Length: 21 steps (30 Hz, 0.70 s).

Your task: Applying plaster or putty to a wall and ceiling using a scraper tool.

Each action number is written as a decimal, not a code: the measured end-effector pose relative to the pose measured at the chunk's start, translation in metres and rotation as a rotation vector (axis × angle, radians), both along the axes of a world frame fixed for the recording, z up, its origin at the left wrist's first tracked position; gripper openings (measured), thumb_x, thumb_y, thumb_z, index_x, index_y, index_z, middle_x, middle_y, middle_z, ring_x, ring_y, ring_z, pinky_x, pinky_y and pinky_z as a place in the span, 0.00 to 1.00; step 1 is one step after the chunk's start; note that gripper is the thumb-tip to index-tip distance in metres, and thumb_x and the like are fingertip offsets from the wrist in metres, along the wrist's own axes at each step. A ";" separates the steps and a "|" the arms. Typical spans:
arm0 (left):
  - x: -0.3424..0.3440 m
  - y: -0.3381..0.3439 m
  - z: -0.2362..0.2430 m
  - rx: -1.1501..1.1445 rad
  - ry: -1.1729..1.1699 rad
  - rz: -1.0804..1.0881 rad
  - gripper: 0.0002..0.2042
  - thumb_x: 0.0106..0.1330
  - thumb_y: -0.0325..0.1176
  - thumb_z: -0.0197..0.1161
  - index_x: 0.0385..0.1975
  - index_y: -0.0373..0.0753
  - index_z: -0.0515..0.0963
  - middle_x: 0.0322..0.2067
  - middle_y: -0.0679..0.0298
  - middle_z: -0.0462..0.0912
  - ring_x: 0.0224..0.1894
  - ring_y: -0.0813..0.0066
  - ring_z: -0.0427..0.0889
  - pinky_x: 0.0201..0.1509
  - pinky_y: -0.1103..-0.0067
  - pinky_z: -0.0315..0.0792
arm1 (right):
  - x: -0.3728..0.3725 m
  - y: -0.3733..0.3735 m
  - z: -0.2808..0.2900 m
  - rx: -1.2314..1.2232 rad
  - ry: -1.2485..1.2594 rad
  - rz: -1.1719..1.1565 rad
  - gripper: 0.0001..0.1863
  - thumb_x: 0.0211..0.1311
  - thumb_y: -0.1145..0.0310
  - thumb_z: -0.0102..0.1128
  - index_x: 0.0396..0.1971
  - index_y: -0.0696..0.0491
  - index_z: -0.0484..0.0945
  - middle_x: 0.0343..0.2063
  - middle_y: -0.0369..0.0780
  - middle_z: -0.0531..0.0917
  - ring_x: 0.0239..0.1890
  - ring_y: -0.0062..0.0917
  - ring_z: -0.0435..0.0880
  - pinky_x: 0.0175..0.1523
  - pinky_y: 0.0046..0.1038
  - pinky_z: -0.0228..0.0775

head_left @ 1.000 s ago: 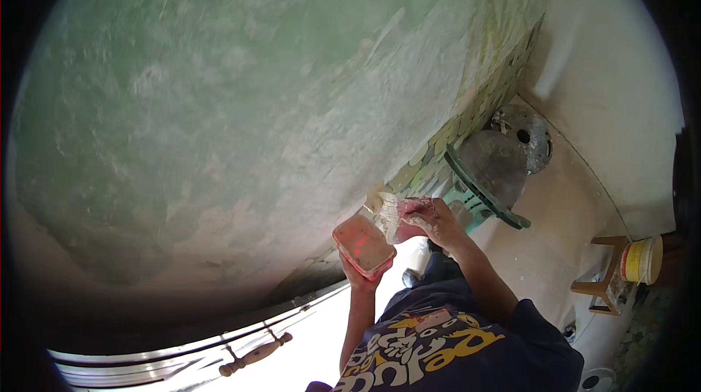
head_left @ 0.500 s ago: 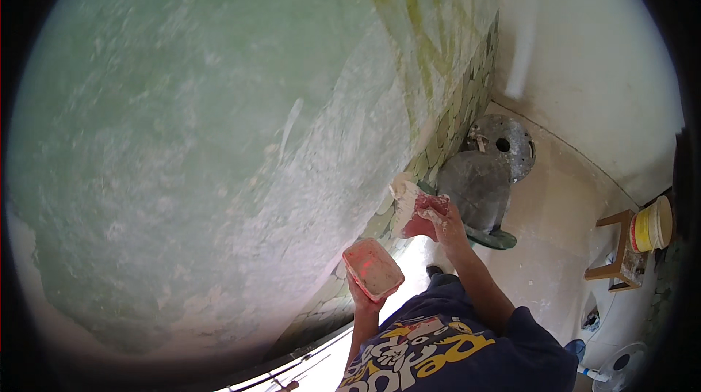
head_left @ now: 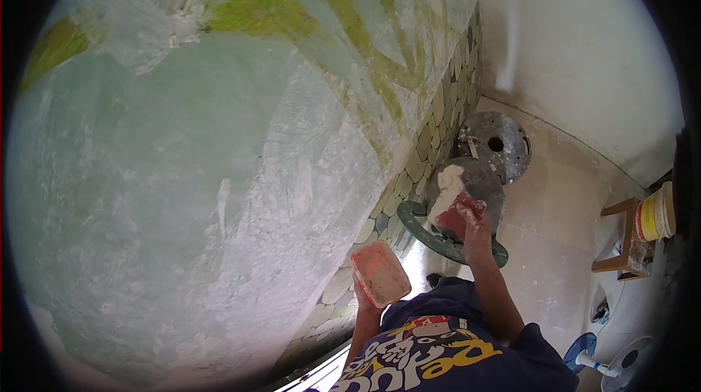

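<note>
My left hand (head_left: 363, 295) is wrapped round the side of a small red rectangular tub (head_left: 400, 292), tilted so that its inside shows smears of pale plaster. In my right hand (head_left: 477, 227) is a red plastic scraper (head_left: 451, 222), gripped between thumb and fingers. A thick, cream-coloured lump of plaster (head_left: 447, 189) clings along the scraper's far edge. The scraper is held in front of me, apart from the wall and to the right of the tub. To my left rises the green wall (head_left: 168, 143), streaked with whitish plaster and painted with yellow-green bands.
A band of stone-like tiles (head_left: 425, 145) runs along the wall's lower part. Beneath my right hand stands a grey seat with a curved green rim (head_left: 425, 240), beside a round grey disc (head_left: 513, 151). At right are a wooden stool (head_left: 612, 264), a yellow-and-white bucket (head_left: 659, 211) and a fan (head_left: 626, 363).
My right hand has moved right, away from the wall, with the plaster-laden scraper. The tub has turned slightly in my left hand. The view has shifted, showing more of the upper wall.
</note>
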<state>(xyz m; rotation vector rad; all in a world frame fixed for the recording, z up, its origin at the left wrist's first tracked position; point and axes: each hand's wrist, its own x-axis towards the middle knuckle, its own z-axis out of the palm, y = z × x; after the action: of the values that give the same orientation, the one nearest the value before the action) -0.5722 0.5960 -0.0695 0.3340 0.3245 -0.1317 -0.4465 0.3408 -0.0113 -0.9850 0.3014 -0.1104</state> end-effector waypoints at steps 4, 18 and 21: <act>0.015 -0.013 0.011 0.017 -0.048 0.004 0.35 0.67 0.63 0.55 0.68 0.46 0.65 0.62 0.59 0.74 0.61 0.55 0.76 0.63 0.53 0.72 | 0.018 -0.023 0.015 -0.046 -0.008 -0.133 0.14 0.69 0.64 0.60 0.49 0.56 0.78 0.43 0.37 0.82 0.43 0.23 0.83 0.50 0.28 0.77; 0.005 0.002 0.024 0.133 0.028 0.110 0.34 0.69 0.61 0.53 0.68 0.46 0.64 0.62 0.58 0.73 0.61 0.55 0.76 0.62 0.53 0.72 | 0.143 0.055 0.148 -0.448 -0.622 -0.599 0.22 0.78 0.68 0.44 0.63 0.67 0.68 0.61 0.48 0.74 0.61 0.32 0.76 0.62 0.31 0.74; -0.006 0.000 0.025 0.091 -0.083 0.155 0.36 0.67 0.62 0.56 0.69 0.47 0.63 0.63 0.58 0.72 0.61 0.55 0.75 0.62 0.53 0.73 | 0.174 0.101 0.175 -0.554 -1.003 -0.557 0.22 0.73 0.75 0.46 0.65 0.60 0.67 0.63 0.47 0.70 0.65 0.35 0.72 0.63 0.35 0.73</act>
<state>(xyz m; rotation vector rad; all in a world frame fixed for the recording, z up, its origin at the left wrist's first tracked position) -0.5779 0.5957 -0.0442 0.4020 0.2730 0.0493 -0.2727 0.4415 0.1642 -1.2394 -0.4174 -1.2041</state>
